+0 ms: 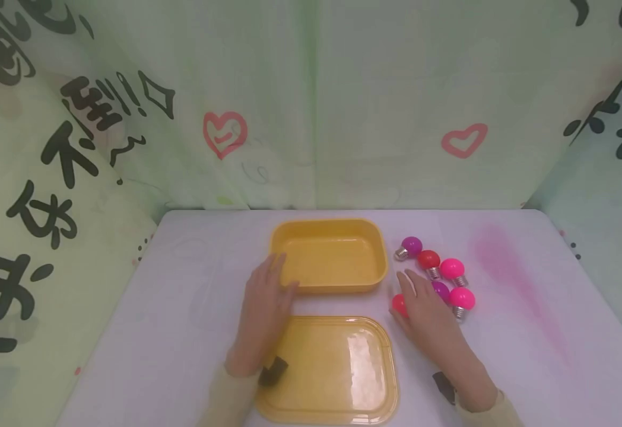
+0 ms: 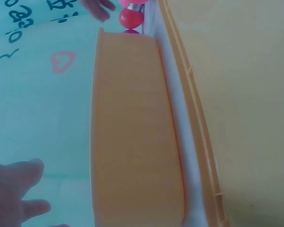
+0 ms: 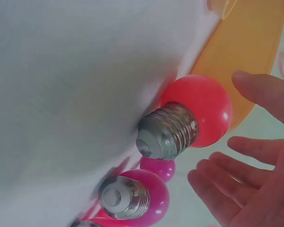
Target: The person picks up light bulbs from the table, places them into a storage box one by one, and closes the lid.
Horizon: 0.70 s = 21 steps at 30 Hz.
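Observation:
A yellow plastic box (image 1: 328,288) stands on the table. My left hand (image 1: 266,302) is at its left side, fingers overlapping the rim in the head view; the left wrist view shows thumb and finger (image 2: 19,189) spread. My right hand (image 1: 431,317) reaches over a group of small coloured light bulbs right of the box. In the right wrist view a red bulb (image 3: 199,111) with a silver screw base lies close to the thumb and spread fingertips, which hold nothing. A purple bulb (image 3: 146,198) lies just beyond it.
A flat yellow lid (image 1: 327,370) lies in front of the box, below my left hand. More bulbs lie to the right: a purple one (image 1: 411,246), a red one (image 1: 428,259) and pink ones (image 1: 462,298). A pale curtain (image 1: 343,118) hangs behind the table.

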Each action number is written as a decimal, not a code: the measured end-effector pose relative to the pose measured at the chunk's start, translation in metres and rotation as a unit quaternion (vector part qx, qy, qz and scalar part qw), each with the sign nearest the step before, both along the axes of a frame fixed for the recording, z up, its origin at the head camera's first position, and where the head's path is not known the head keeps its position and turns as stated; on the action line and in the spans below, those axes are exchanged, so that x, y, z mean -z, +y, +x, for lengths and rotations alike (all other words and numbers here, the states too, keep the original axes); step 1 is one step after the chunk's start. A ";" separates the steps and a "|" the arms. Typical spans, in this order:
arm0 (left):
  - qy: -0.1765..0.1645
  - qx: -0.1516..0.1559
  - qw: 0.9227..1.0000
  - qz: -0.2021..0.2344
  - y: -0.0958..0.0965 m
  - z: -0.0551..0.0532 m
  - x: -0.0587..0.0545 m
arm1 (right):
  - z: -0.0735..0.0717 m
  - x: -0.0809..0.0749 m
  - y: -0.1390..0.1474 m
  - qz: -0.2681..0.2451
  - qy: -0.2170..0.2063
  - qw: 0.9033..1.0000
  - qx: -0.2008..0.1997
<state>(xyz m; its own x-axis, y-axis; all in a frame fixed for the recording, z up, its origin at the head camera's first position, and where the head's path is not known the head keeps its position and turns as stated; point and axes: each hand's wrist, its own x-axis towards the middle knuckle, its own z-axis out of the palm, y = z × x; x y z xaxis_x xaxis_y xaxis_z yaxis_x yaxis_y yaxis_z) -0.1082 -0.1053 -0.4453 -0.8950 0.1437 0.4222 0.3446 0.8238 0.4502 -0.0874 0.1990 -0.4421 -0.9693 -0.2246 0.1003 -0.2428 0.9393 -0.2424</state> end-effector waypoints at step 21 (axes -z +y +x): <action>-0.046 -0.032 0.995 0.081 -0.018 -0.031 -0.005 | 0.001 0.002 0.002 0.003 -0.022 1.000 0.004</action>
